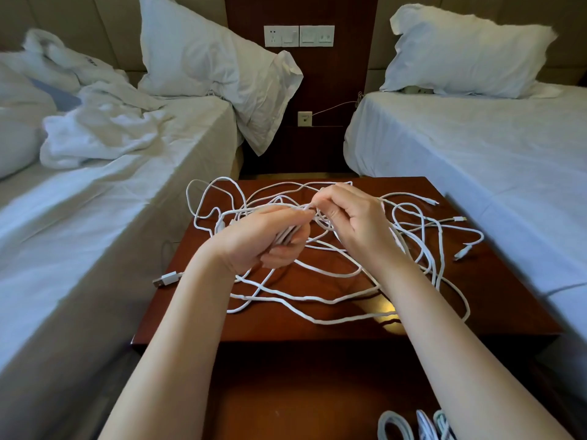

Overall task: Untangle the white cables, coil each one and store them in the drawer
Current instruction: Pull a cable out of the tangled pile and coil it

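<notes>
A tangle of white cables (317, 296) sprawls over the dark wooden nightstand top (495, 300). My left hand (266, 239) hovers above the middle of the tangle, fingers curled round a bundle of gathered cable loops. My right hand (352, 217) is just to its right and pinches a strand where it meets the bundle. One USB plug (166, 278) hangs off the left edge; other plugs (462, 251) lie at the right. Coiled white cables (413, 427) lie in the open drawer (286, 401) at the bottom.
Beds flank the nightstand: a rumpled one with towels (95, 131) on the left, a made one (476, 147) on the right. Pillows (203, 58) lean at both headboards. A wall panel with sockets and switches (298, 35) is behind.
</notes>
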`<state>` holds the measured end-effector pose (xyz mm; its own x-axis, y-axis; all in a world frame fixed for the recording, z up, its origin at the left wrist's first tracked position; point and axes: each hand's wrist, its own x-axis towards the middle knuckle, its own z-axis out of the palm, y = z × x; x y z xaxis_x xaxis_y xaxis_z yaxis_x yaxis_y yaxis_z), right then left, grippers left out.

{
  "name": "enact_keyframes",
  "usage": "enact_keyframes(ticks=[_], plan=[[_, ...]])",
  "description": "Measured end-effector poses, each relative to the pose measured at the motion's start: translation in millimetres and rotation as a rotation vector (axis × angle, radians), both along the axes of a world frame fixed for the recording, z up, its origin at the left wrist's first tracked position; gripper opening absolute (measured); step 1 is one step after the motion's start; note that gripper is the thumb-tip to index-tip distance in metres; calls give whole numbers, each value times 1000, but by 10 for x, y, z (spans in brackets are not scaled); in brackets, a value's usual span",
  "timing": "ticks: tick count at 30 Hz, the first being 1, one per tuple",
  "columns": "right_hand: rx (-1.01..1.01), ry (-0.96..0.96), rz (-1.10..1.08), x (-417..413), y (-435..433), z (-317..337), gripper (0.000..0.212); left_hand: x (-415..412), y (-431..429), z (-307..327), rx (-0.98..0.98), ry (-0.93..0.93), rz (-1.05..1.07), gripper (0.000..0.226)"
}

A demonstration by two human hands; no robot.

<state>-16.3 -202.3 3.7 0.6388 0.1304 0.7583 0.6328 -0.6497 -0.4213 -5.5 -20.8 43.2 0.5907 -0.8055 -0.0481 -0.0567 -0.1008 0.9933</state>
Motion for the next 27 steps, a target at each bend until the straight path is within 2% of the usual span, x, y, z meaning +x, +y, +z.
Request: enact_keyframes(ticks=[3,6,9,12,15,18,21,27], plan=[[43,91,80,-10,69,-30,33,-14,31,33,-78,36,-18,36],[84,209,170,-34,137,-35,23,-20,35,78,-188,72,-17,37],[69,401,139,-52,147,-50,26,-34,-4,119,-359,163,-8,40],[28,544,99,-46,101,-135,31,-38,-72,150,-536,200,37,41],[-140,584,46,-11,68,-230,34,-24,-82,174,-683,174,151,42],[-192,559,20,-19,79,-222,31,-43,-108,179,-728,123,384,51],[-182,681,74,-58,146,-132,36,-68,-155,179,-759,116,606,51],[-316,714,117,-102,236,-66,47,0,-149,150,-729,101,753,44]])
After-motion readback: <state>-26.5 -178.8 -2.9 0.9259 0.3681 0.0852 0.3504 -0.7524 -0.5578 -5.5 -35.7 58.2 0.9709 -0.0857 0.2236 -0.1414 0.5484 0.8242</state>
